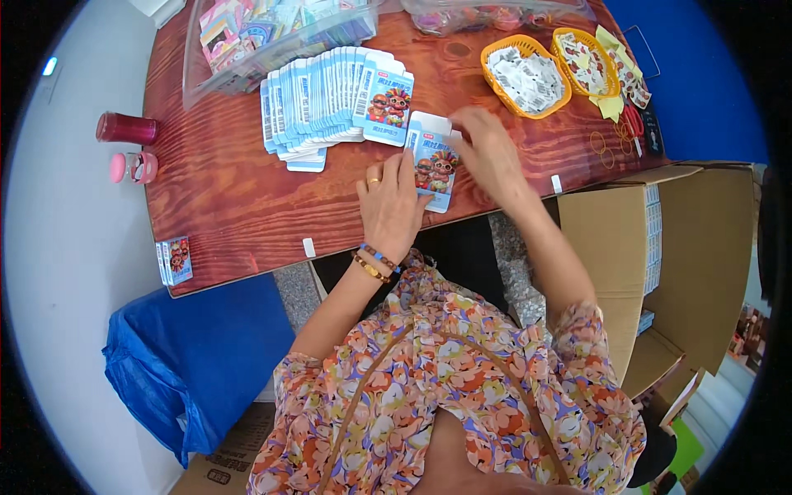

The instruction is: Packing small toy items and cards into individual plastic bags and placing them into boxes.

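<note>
A light blue and white printed card box (434, 169), looking flat with its white flaps out, lies on the table near the front edge. My left hand (389, 196) holds its left side, fingers along the edge and thumb over the lower part. At the box's upper right corner, my right hand (487, 148) has its fingers bent against the end flap. Just left of that box, a fanned stack of matching flat boxes (330, 99) lies spread out, and the face of the nearest one shows two cartoon figures.
Behind the stack stands a clear plastic bin (280, 41) of colourful packets. Two yellow baskets (523, 107) hold small packets and cut-outs, with red scissors (633, 120) beside them. A jar (132, 167) is at the left; finished small boxes (175, 261) sit at the corner. An open carton (606, 247) stands right.
</note>
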Available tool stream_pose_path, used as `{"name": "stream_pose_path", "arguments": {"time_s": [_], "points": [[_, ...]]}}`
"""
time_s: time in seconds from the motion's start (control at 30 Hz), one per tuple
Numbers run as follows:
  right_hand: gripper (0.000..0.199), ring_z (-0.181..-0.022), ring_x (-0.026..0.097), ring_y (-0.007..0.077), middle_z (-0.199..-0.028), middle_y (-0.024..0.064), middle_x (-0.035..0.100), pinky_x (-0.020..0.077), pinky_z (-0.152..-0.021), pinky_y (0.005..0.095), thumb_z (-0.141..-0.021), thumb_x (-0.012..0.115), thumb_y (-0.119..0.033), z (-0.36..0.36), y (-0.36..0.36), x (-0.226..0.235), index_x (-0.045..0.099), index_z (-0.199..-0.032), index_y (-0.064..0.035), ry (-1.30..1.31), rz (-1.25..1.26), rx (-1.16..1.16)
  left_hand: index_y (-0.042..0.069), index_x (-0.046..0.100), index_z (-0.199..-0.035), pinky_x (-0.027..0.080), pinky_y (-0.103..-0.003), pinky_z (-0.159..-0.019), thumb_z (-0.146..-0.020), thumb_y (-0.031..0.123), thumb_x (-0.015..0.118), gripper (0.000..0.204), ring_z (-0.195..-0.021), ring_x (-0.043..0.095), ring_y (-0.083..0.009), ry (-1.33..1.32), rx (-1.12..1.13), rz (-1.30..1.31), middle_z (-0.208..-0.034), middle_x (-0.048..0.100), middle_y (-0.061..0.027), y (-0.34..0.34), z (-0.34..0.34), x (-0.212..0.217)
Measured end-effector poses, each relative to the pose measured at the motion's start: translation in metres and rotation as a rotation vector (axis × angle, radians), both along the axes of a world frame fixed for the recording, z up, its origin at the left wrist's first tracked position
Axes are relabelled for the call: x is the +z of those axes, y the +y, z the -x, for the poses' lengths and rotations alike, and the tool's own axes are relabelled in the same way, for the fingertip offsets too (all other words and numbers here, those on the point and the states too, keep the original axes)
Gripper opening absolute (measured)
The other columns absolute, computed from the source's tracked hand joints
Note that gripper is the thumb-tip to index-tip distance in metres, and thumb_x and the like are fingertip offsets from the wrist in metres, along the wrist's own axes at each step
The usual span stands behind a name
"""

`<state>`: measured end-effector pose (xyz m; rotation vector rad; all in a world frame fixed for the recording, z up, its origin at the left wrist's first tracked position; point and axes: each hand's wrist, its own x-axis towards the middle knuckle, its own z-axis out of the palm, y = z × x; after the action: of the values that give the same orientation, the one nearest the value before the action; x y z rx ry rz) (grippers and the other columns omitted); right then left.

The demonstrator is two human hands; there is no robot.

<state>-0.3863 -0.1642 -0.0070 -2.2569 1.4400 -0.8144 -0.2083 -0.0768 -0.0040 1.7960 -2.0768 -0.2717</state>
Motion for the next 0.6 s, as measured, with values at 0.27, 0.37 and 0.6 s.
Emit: {"name": "stream_pose_path", "arguments": {"time_s": [0.27,0.37,0.6], "points": [[0.032,-0.102,0.063,0.0370,-0.104,0.0164,0.065,0.0509,-0.085,0.0466,-0.080,0.074,-0.024,0.000,-0.045,0.010,0.062,-0.101,-0.0021,0.317,-0.415,0.064,0.002,0.043,-0.142,0.036,-0.048,-0.095,-0.075,0.024,0.081,0.081,-0.119,0.048,-0.0331,0.050,0.012,0.043,-0.129,0.053,-0.0110,0.005,0.000,-0.017],[0.035,-0.099,0.065,0.0343,-0.098,0.0148,0.065,0.0502,-0.082,0.0446,-0.082,0.075,-0.029,0.007,-0.031,0.005,0.061,-0.103,-0.0046,0.208,-0.295,0.064,0.001,0.041,-0.143,0.034,-0.049,-0.096,-0.074,0.022,0.081,0.083,-0.121,0.047,-0.0334,0.093,-0.014,0.024,-0.129,0.054,-0.0120,0.006,-0.001,-0.016],[0.042,-0.100,0.066,0.0327,-0.102,0.0155,0.064,0.0500,-0.080,0.0438,-0.080,0.077,-0.032,-0.006,-0.031,0.023,0.060,-0.108,-0.0043,0.362,-0.425,-0.013,0.001,0.040,-0.145,0.032,-0.049,-0.100,-0.075,0.017,0.080,0.082,-0.125,0.045,-0.0328,0.121,-0.076,0.020,-0.135,0.053,-0.0135,0.007,-0.006,-0.022]]}}
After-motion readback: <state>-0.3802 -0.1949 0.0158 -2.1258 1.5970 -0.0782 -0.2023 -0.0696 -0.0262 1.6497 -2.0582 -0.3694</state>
